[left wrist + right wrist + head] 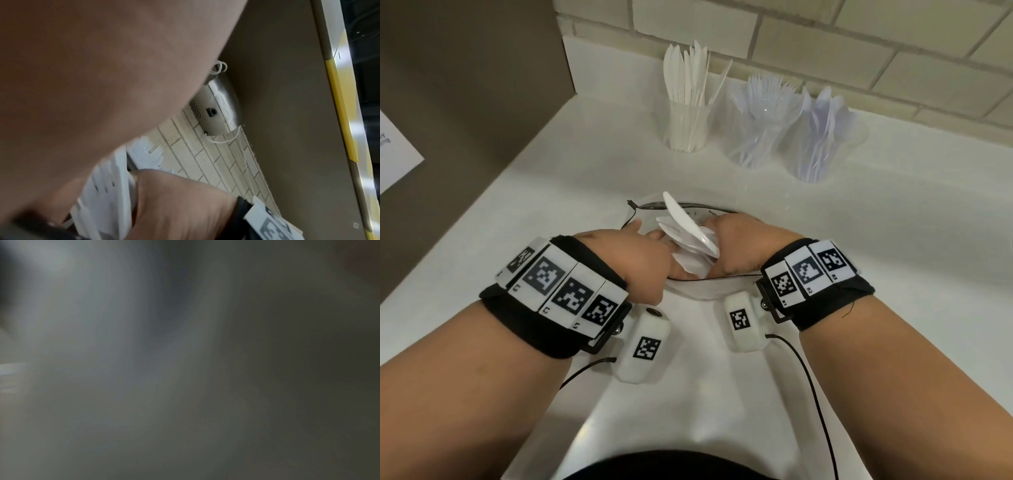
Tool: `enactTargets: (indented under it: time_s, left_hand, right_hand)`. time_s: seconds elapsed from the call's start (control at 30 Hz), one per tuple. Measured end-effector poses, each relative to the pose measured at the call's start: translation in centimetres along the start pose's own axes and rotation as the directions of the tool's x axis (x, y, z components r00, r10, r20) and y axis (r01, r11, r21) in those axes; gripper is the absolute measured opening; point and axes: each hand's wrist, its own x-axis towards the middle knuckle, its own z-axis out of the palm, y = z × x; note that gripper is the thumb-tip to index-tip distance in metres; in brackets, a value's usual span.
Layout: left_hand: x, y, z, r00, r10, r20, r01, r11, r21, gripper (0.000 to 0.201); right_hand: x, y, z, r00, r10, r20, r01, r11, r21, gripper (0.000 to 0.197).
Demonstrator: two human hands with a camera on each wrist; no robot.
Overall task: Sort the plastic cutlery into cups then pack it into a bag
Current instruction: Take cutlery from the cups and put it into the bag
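Just in front of the three cups, the clear bag (698,205) lies flat on the white counter (859,240), mouth facing me, and I have both hands at that mouth. My left hand (633,257) has its fingers curled round a bundle of white plastic cutlery (688,240) and is feeding it in; the left wrist view shows fork tines in that bundle, close against the palm. My right hand (739,246) sits at the bag's right edge, fingers tucked under; I read it as gripping the rim to keep the mouth wide, but its own camera is a grey blur, so I cannot tell for certain.

Beyond the bag, the left cup (688,126) holds white knives, the middle cup (760,133) clear forks, the right cup (818,144) clear spoons. Sorting looks finished to me; packing is the step in hand, with one bundle going in and three cups left.

Next I would push the bundle deep so no handle catches the zip track, then let go and reach past the bag for a cup, lifting its contents as one bunch.
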Motion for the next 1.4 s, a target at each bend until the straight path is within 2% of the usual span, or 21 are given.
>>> enactTargets:
  time_s: [0.07, 0.17, 0.37, 0.47, 0.53, 0.6, 0.73, 0.8, 0.87, 0.93, 0.97, 1.03, 1.1, 1.13, 1.2, 1.23, 1.3, 1.33, 1.4]
  left_hand:
    - [0.1, 0.2, -0.1, 1.0, -0.021, 0.016, 0.022, 1.0, -0.015, 0.072]
    - [0.2, 0.0, -0.1, 1.0, -0.019, 0.009, 0.02, 0.999, -0.043, 0.068]
    - [-0.1, 0.1, -0.1, 0.99, 0.025, -0.139, -0.049, 0.984, -0.172, 0.039]
    - [-0.2, 0.2, -0.3, 0.978, -0.011, -0.208, -0.039, 0.971, -0.234, 0.039]
    - [-0.4, 0.0, -0.5, 0.984, -0.021, -0.179, -0.018, 0.976, -0.215, 0.034]
    - [-0.4, 0.0, -0.5, 0.989, -0.032, -0.141, 0.007, 0.984, -0.175, 0.022]
    - [-0.4, 0.6, -0.5, 0.993, -0.02, -0.114, 0.006, 0.993, -0.121, 0.034]
    - [-0.4, 0.7, -0.4, 0.994, -0.016, -0.11, 0.004, 0.994, -0.112, 0.037]
    - [-0.7, 0.6, -0.2, 0.995, -0.007, -0.098, -0.005, 0.992, -0.129, 0.038]
    - [-1.1, 0.5, -0.3, 0.996, -0.011, -0.085, -0.003, 0.986, -0.165, 0.038]
    - [-1.4, 0.5, -0.5, 0.997, -0.022, -0.073, 0.007, 0.981, -0.196, 0.039]
    - [-1.6, 0.5, -0.9, 0.992, -0.045, -0.119, 0.009, 0.957, -0.29, 0.045]
    - [-1.5, 0.1, -1.5, 0.953, -0.141, -0.267, 0.008, 0.895, -0.446, 0.055]
    - [-1.2, -0.3, -1.7, 0.909, -0.227, -0.349, -0.009, 0.828, -0.561, 0.056]
    - [-0.6, -0.8, -2.1, 0.798, -0.38, -0.468, -0.143, 0.635, -0.759, 0.052]
    - [-0.4, -0.8, -2.3, 0.759, -0.418, -0.499, -0.242, 0.53, -0.813, 0.049]
    - [0.0, -0.7, -2.7, 0.736, -0.445, -0.509, -0.403, 0.315, -0.859, 0.036]
    - [0.0, -0.6, -2.9, 0.736, -0.454, -0.503, -0.439, 0.246, -0.864, 0.025]
    - [0.2, -0.5, -2.9, 0.734, -0.469, -0.492, -0.461, 0.188, -0.867, 0.009]
  right_hand:
    - [-0.2, 0.0, 0.0, 0.999, 0.001, 0.041, -0.001, 1.0, -0.012, 0.064]
    - [0.0, 0.1, 0.2, 0.999, 0.001, 0.036, 0.0, 1.0, -0.031, 0.065]
    - [-0.1, 0.2, -0.1, 1.0, -0.003, 0.012, 0.003, 1.0, 0.012, 0.034]
    - [-0.4, 0.4, -0.7, 0.998, -0.044, -0.05, 0.047, 0.997, 0.063, 0.03]
    - [-0.8, 0.8, -1.1, 0.995, -0.034, -0.092, 0.05, 0.984, 0.171, 0.032]
    - [-1.0, 1.2, -1.5, 0.996, -0.031, -0.085, 0.057, 0.944, 0.325, 0.016]
    - [-0.9, 1.4, -2.1, 0.992, -0.062, -0.107, 0.098, 0.92, 0.38, 0.014]
    - [-1.1, 1.3, -2.2, 0.983, -0.079, -0.168, 0.153, 0.853, 0.498, 0.016]
    - [-1.4, 1.1, -2.3, 0.958, -0.099, -0.269, 0.26, 0.692, 0.673, 0.023]
    - [-1.5, 1.0, -2.4, 0.903, -0.082, -0.421, 0.41, 0.454, 0.791, 0.027]
    - [-1.4, 1.0, -2.6, 0.867, -0.032, -0.497, 0.475, 0.354, 0.806, 0.029]
    - [-1.1, 1.2, -2.9, 0.798, 0.071, -0.598, 0.564, 0.259, 0.784, 0.031]
    - [-1.2, 1.2, -3.1, 0.783, 0.089, -0.616, 0.579, 0.26, 0.773, 0.03]
    - [-1.2, 1.2, -3.1, 0.793, 0.076, -0.604, 0.565, 0.277, 0.777, 0.028]
    - [-1.1, 1.2, -2.7, 0.824, 0.049, -0.565, 0.524, 0.316, 0.791, 0.024]
    - [-1.0, 1.2, -2.4, 0.838, 0.039, -0.544, 0.503, 0.331, 0.798, 0.022]
    - [-0.6, 0.9, -1.8, 0.857, 0.009, -0.516, 0.479, 0.355, 0.802, 0.019]
    - [-0.5, 0.8, -1.6, 0.862, -0.004, -0.508, 0.473, 0.369, 0.8, 0.019]
    - [-0.4, 0.7, -1.6, 0.87, -0.007, -0.493, 0.454, 0.4, 0.796, 0.019]
